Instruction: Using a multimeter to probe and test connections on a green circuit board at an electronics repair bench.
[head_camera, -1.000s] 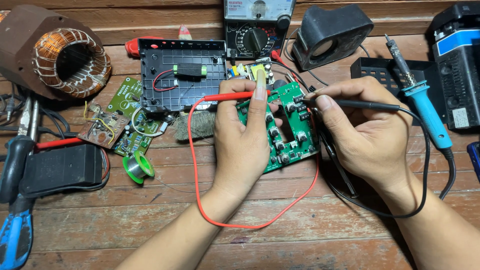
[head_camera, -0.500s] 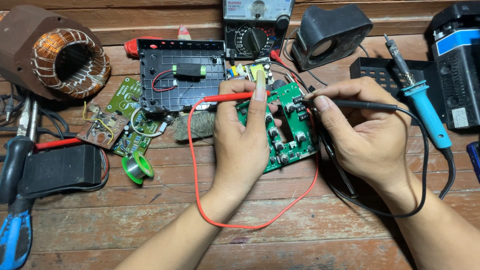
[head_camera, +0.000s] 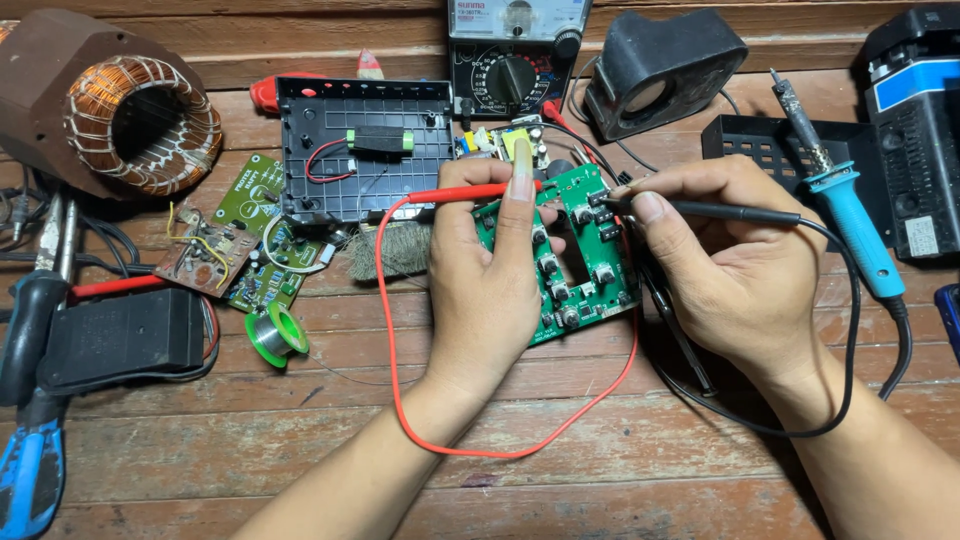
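Left hand (head_camera: 495, 290) pinches the red probe (head_camera: 470, 193) against the green board (head_camera: 590, 250) — right hand (head_camera: 735, 265) grips the black probe (head_camera: 730, 211), tip on the board's far edge.

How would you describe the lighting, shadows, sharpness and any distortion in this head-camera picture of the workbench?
Head view: soft, even light; only faint shadows under the left hand and right hand. No strong glare, just a mild sheen on the green circuit board. Hands, red probe and black probe are sharp, without motion blur. Plank lines bow slightly toward the frame's edges, suggesting mild wide-angle distortion.
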